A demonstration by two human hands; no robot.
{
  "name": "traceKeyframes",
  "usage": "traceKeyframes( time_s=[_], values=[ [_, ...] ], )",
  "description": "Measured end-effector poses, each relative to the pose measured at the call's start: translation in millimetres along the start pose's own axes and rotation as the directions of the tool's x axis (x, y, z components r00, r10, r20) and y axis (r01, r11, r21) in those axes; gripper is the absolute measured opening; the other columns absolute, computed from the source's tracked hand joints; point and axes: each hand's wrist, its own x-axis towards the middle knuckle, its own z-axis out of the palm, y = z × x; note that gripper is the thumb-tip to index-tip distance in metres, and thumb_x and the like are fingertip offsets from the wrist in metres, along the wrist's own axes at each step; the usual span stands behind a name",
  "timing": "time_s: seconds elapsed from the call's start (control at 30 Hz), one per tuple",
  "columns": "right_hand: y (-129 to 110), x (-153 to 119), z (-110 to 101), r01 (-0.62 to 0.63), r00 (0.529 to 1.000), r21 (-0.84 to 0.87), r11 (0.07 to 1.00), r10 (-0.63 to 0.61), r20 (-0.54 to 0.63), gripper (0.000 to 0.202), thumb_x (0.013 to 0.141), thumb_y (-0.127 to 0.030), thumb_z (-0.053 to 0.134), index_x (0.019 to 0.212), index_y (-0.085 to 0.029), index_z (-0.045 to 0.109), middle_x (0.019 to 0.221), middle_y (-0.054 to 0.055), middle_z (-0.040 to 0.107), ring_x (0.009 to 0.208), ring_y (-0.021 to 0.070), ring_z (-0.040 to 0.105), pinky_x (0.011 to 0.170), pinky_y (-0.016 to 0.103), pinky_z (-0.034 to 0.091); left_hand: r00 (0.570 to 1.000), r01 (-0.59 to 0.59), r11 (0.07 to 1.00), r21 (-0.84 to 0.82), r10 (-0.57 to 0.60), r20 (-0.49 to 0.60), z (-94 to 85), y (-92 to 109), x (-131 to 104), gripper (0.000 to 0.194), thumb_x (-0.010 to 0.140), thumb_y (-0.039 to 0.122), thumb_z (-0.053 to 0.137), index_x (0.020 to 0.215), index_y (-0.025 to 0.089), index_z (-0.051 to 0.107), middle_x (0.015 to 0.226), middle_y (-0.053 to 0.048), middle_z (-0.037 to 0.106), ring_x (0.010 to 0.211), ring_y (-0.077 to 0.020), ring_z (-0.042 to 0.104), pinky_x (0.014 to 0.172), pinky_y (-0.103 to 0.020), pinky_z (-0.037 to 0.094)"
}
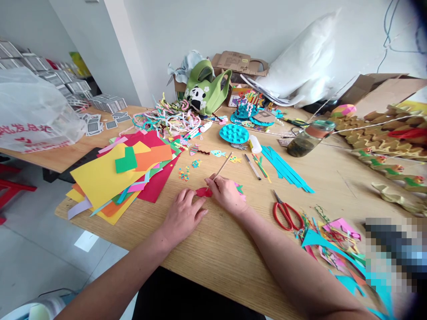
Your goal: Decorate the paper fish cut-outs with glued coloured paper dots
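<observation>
At the far left of the wooden table, a white plastic bag with red printing lies near stacked cards. Next comes a loose pile of coloured paper, yellow, orange and red sheets among it, with a green piece on top. Behind and to the right of the pile is a tangle of fuzzy craft stems. The left hand rests palm down near the front edge, not closed around anything — its fingers are loosely spread, with the fingertips at the left side of a small red cut-out. Tiny paper dots lie just beyond. The red cut-out is flat on the table between the two hands, partly covered by the right hand, which is closed on a thin wooden stick — pinched near its lower end, the upper end tilting away to the right. Farther right are a pen, a fan of blue strips and red-handled scissors. A glass jar leans behind them, and paper scraps are scattered right of the scissors. Egg cartons fill the far right.
</observation>
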Motion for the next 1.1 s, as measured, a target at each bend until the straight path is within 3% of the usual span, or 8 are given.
traceKeyframes(
  time_s=[0.6, 0.77, 1.1],
  values=[
    [-4.6, -1.6, 0.3, 0.029, 0.998, -0.038, 0.999, -0.027, 0.057, 0.037, 0.102, -0.038, 0.035, 0.08, -0.019, 0.057, 0.071, 0.005, 0.067, 0.062, 0.0141, 0.063, 0.061, 0.024, 0.039, 0.999, -0.01, 0.999, -0.037, 0.008, -0.042, -0.8, -1.1, 0.5, 0.024, 0.094, 0.032, 0.058, 0.114, 0.02, 0.063, 0.114, -0.01, 0.059, 0.113, -0.0278, 0.049, 0.099, -0.048, 0.045],
    [-4.3, -2.0, -1.5, 0.023, 0.999, -0.092, 0.995, -0.021, 0.024, 0.038, 0.102, -0.038, 0.036, 0.076, -0.019, 0.055, 0.067, 0.005, 0.066, 0.058, 0.0141, 0.061, 0.057, 0.025, 0.035, 0.999, -0.008, 0.999, -0.034, 0.007, -0.037, -0.8, -0.6, 0.6, 0.024, 0.093, 0.032, 0.058, 0.112, 0.018, 0.064, 0.114, -0.01, 0.06, 0.113, -0.0278, 0.049, 0.099, -0.047, 0.045],
    [-6.0, -2.1, 3.0, 0.039, 0.999, 0.084, 0.996, -0.041, 0.015, 0.035, 0.101, -0.039, 0.038, 0.079, -0.02, 0.057, 0.076, 0.005, 0.069, 0.064, 0.0136, 0.064, 0.063, 0.024, 0.045, 0.998, -0.009, 0.999, -0.046, 0.006, -0.07, 0.4, -1.5, 0.0, 0.021, 0.092, 0.031, 0.06, 0.108, 0.02, 0.066, 0.113, -0.011, 0.061, 0.113, -0.0284, 0.051, 0.098, -0.048, 0.046]
  ],
)
